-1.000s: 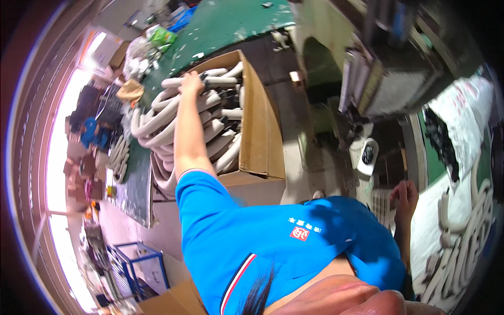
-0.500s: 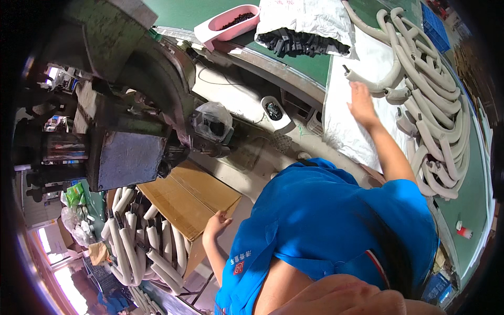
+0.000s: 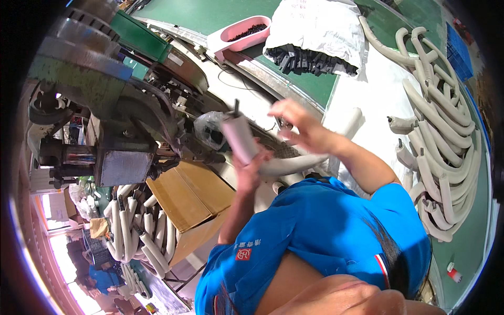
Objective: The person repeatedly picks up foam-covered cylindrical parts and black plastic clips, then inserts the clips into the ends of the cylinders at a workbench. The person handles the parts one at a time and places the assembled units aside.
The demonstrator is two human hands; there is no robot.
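My left hand [image 3: 251, 169] is closed round a bent, off-white foam-covered tube [image 3: 295, 165], close to its upright end. A dark peg sticks out of that end. From the hand, the tube curves off to the right, its far part blurred in front of the white sheet [image 3: 379, 97]. Above the bend is my right hand [image 3: 304, 126], its fingers apart and nothing in them. Farther right, many similar tubes [image 3: 446, 118] lie heaped on the green table [image 3: 459, 257].
A dark press-like machine [image 3: 126, 167] stands at the left, with a cardboard box [image 3: 190, 191] and more foam tubes [image 3: 125, 233] below it. Along the far table edge are a pink container [image 3: 249, 37] of small black parts and a white sack [image 3: 320, 31] spilling black pieces.
A foam tube has left the table and is now in my left hand, which was empty beside the box. My right hand has moved left, away from the heap.
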